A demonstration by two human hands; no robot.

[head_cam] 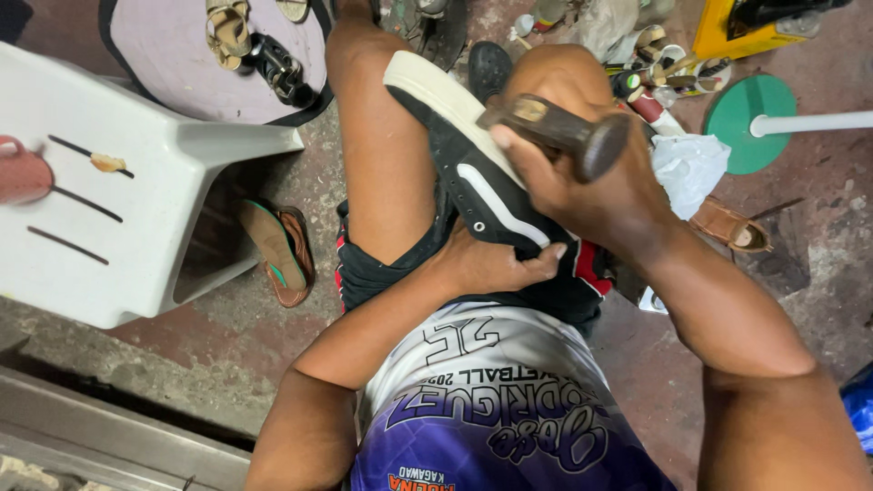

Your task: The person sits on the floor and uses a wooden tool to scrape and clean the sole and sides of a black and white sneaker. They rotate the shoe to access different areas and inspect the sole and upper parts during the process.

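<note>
Rusty round-headed hammer (568,132); black canvas sneaker (473,173)

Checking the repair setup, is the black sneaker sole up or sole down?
Sole up: the black sneaker lies on the lap, its pale sole facing the camera, left hand gripping it.

Sandals (279,244) on concrete floor (227,336)
</note>
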